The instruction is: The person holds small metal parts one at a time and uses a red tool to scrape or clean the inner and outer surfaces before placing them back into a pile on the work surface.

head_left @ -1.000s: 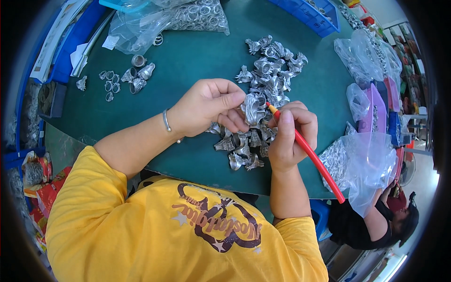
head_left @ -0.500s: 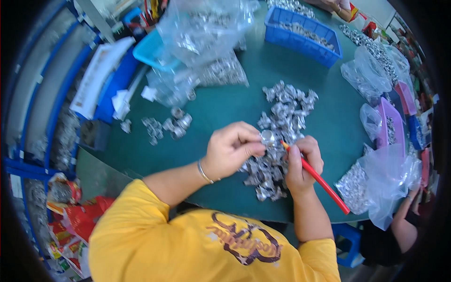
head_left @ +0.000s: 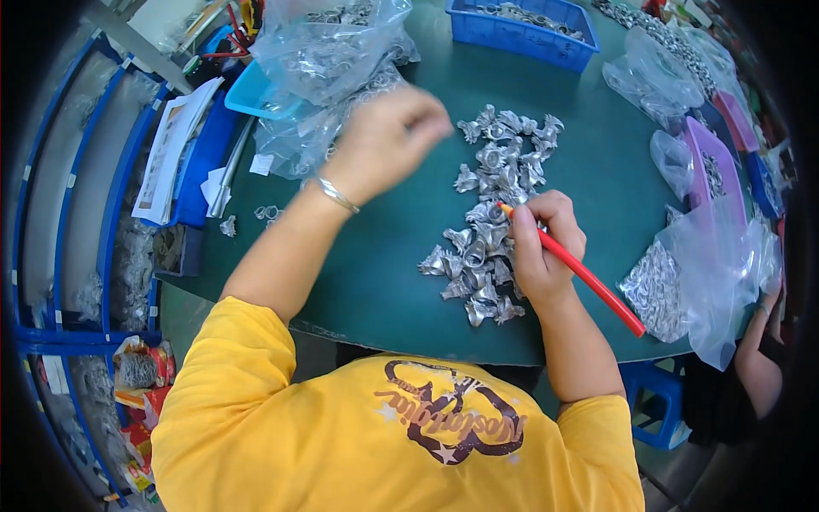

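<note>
My right hand [head_left: 550,247] is closed around a red pencil [head_left: 597,290], its pale cone and red tip pointing left over a heap of silvery metal rings with flared, figured tops [head_left: 490,235]. That heap runs in a strip across the green table [head_left: 358,286]. Up and to the left, my left hand [head_left: 388,141] is raised beside the clear plastic bags [head_left: 333,60]. Its fingers are curled toward the thumb and smeared by motion, so anything between them is hidden. A silver bangle [head_left: 339,196] circles that wrist. Partly behind my left forearm lie a few loose rings [head_left: 268,213].
A blue bin [head_left: 525,38] of metal parts stands at the far side, with a turquoise tray [head_left: 252,90] by the bags. Pink trays [head_left: 699,162] and filled bags [head_left: 655,290] line the right side, near another person's arm [head_left: 758,371]. Blue shelving [head_left: 107,247] stands left.
My left hand has moved up and left, away from the heap and the pencil tip, where it held a metal ring. My right hand still grips the pencil. The whole view has shifted slightly.
</note>
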A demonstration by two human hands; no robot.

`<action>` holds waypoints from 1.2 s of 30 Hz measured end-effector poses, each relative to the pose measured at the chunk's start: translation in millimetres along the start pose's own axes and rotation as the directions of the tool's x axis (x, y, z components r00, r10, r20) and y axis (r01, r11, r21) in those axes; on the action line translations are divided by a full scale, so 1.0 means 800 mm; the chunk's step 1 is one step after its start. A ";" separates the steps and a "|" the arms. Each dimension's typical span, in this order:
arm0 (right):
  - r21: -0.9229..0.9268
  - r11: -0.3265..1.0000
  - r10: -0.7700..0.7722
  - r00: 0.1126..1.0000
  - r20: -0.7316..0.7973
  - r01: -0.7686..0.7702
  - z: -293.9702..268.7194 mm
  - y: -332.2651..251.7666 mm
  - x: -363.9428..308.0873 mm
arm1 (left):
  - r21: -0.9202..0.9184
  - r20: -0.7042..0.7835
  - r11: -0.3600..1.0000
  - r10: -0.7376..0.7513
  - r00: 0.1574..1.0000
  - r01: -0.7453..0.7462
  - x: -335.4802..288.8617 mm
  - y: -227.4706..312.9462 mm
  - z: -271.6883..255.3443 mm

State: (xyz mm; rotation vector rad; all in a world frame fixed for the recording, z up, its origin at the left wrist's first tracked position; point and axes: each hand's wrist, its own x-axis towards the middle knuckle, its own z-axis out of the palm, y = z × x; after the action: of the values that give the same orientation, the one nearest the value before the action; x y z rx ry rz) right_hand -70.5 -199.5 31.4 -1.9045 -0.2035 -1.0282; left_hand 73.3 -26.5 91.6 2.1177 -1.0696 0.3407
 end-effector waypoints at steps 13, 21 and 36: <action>0.020 0.999 0.031 1.000 -0.003 -0.031 0.003 -0.002 -0.002 | -0.691 0.192 0.641 -0.283 0.940 0.334 -0.098 0.031 0.072; 0.121 0.993 0.005 0.999 0.033 -0.009 0.006 0.006 -0.006 | -0.852 0.246 0.394 -0.283 0.927 0.346 -0.112 0.042 0.076; 0.197 0.980 -0.059 0.991 0.123 0.034 0.006 0.006 -0.006 | -0.570 -0.002 0.810 -0.174 0.985 0.142 -0.115 0.035 0.076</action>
State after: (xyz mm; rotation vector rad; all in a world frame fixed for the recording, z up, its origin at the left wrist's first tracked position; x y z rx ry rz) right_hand -68.0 -196.9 23.7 -1.7955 -0.4105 -0.8829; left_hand -10.4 -26.3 14.5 1.6266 -0.8224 -0.0131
